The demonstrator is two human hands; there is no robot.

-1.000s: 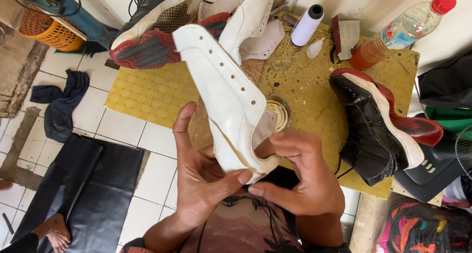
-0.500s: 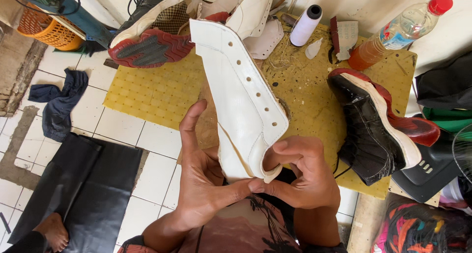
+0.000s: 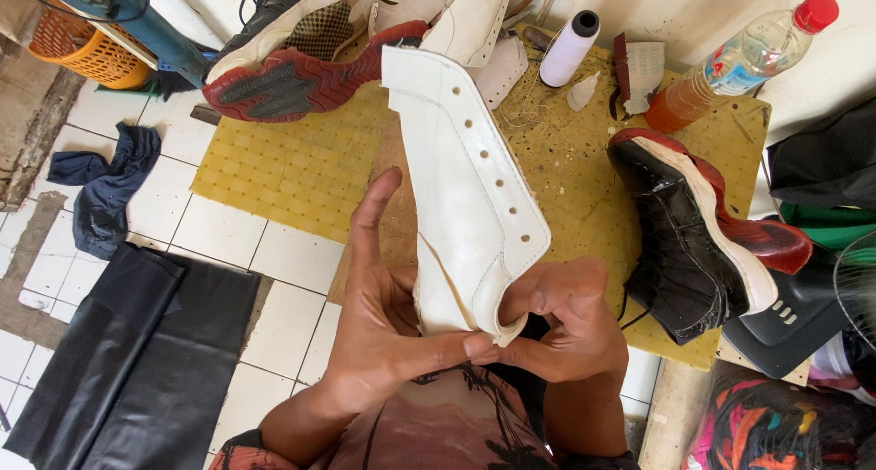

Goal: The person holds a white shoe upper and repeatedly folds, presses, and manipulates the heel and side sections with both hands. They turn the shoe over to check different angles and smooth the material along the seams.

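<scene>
A white leather shoe upper [image 3: 461,173] with a row of lace holes is held up in front of me, its toe end pointing away. My left hand [image 3: 388,315] cradles its near end from the left, thumb pressed across the bottom edge and forefinger stretched up along its side. My right hand [image 3: 557,319] pinches the same end from the right, fingers curled in. Below both hands lies the yellow perforated mat [image 3: 274,169].
A black and red sneaker [image 3: 693,242] stands at the right of the mat, another sneaker with a red sole [image 3: 292,59] at the far left. A white thread spool [image 3: 568,48], a bottle with a red cap [image 3: 744,59], a dark cloth [image 3: 105,192] and black sheet [image 3: 128,351] lie around.
The white upper has swung more upright and shifted slightly right; my left forefinger has straightened along its side while my right hand has curled tighter on the near end.
</scene>
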